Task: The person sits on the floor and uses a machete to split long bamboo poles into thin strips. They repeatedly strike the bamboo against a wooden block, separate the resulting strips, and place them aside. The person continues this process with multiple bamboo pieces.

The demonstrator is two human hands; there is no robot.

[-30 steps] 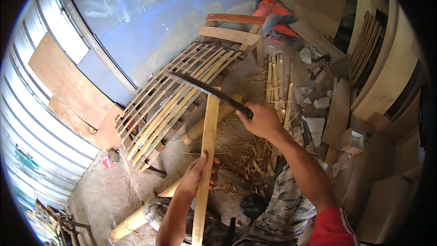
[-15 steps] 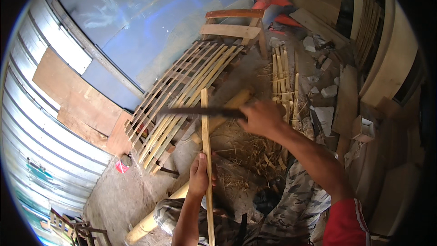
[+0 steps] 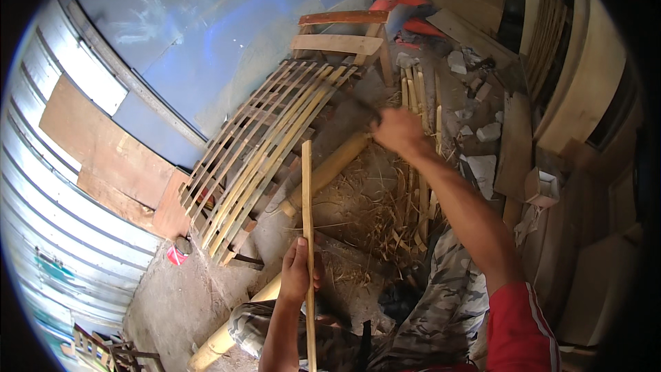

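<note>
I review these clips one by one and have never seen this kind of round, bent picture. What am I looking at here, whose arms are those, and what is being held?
The picture comes from a wide fisheye camera worn on a person's head, looking down, so straight edges bend near the rim. Both arms are that person's own. The left hand grips a thin bamboo strip standing upright. The right hand is raised and blurred, gripping a dark tool I cannot make out. On the ground lie a rack of bamboo slats, a thick bamboo pole, dry shavings and a wooden stool.

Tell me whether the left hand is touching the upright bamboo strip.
Touching. The head view shows the left hand wrapped around the bamboo strip, its fingers curled against it.
</note>
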